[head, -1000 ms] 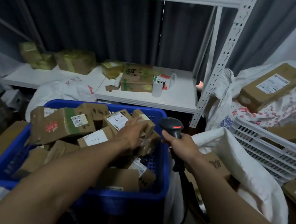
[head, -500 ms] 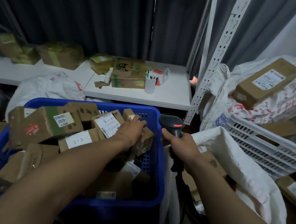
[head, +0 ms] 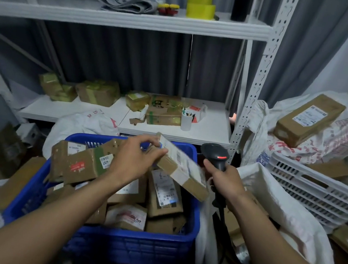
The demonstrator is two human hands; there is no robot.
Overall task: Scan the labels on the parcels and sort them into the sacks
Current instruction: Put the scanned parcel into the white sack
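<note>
My left hand (head: 134,162) grips a small cardboard parcel (head: 181,173) by its left end and holds it tilted above the blue crate (head: 129,245), white label facing up and right. My right hand (head: 226,180) holds a black barcode scanner (head: 213,158) by its handle, its red light lit, just right of the parcel. The crate is full of several brown labelled parcels (head: 163,193). An open white sack (head: 286,218) sits right of the crate with parcels inside. Another white sack (head: 83,125) lies behind the crate.
A white metal shelf (head: 191,132) behind the crate carries taped boxes and a white cup. A white slotted crate (head: 318,189) stands at the right, with a printed sack and a long box (head: 308,120) above it. Cardboard boxes lie on the floor at left.
My left hand has lifted one parcel out of the crate and tilted it toward the scanner. The camera has tipped upward, showing the upper shelf. The right hand stays on the scanner.
</note>
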